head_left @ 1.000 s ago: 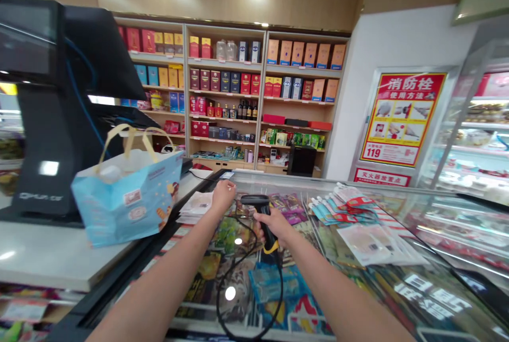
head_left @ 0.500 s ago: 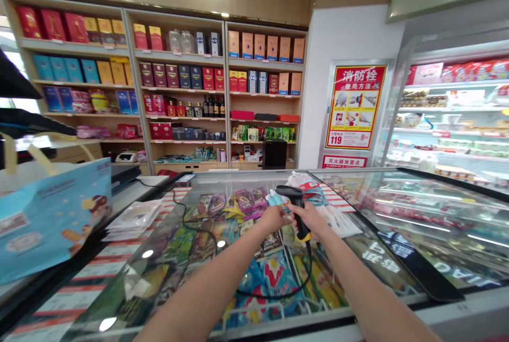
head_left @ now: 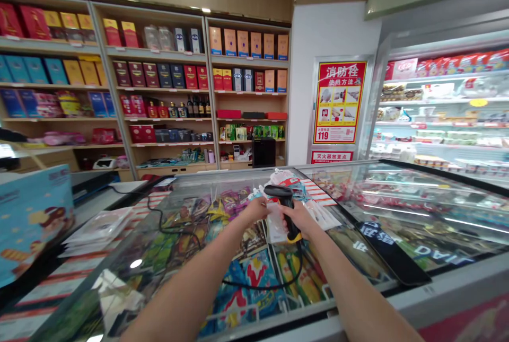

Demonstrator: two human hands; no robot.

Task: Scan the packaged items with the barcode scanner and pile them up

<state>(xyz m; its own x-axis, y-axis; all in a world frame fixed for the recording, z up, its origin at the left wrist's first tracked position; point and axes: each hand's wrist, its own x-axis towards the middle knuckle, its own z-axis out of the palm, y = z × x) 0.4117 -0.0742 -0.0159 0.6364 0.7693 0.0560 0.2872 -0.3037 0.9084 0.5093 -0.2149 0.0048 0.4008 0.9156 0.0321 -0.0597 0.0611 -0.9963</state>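
Note:
My right hand [head_left: 296, 216] is wrapped round the handle of a black barcode scanner [head_left: 279, 192] with a yellow base, its cable looping down over the freezer's glass. Just left of it, my left hand [head_left: 256, 209] pinches the edge of a pale, clear-looking package [head_left: 275, 224], which hangs flat between the hands, partly behind the scanner. Beyond the hands, a pile of white, red and blue packets [head_left: 284, 177] lies on the glass. White packets [head_left: 321, 215] lie to the right of my right hand.
Below the glass are colourful packages [head_left: 258, 275]. A blue printed bag [head_left: 34, 220] stands at the left, near stacked clear packets [head_left: 99, 225]. A black panel [head_left: 392, 252] crosses the right freezer. Shelves of boxes [head_left: 161, 75] line the back wall; a lit fridge [head_left: 445, 103] is far right.
The view has turned to the right. The pale package, earlier not seen this way, now hangs flat between my hands. My right hand still holds the scanner.

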